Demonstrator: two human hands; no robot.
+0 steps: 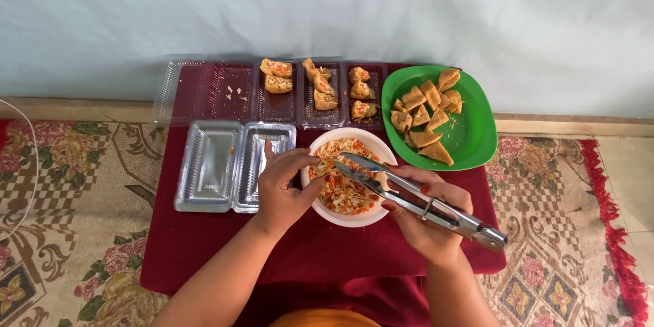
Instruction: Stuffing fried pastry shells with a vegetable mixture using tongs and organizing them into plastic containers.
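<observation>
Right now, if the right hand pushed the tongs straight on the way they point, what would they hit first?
The tongs in the right hand point up-left into the white bowl, so they'd likely meet the shredded salad first, then perhaps the left hand; depth is unclear.
</observation>
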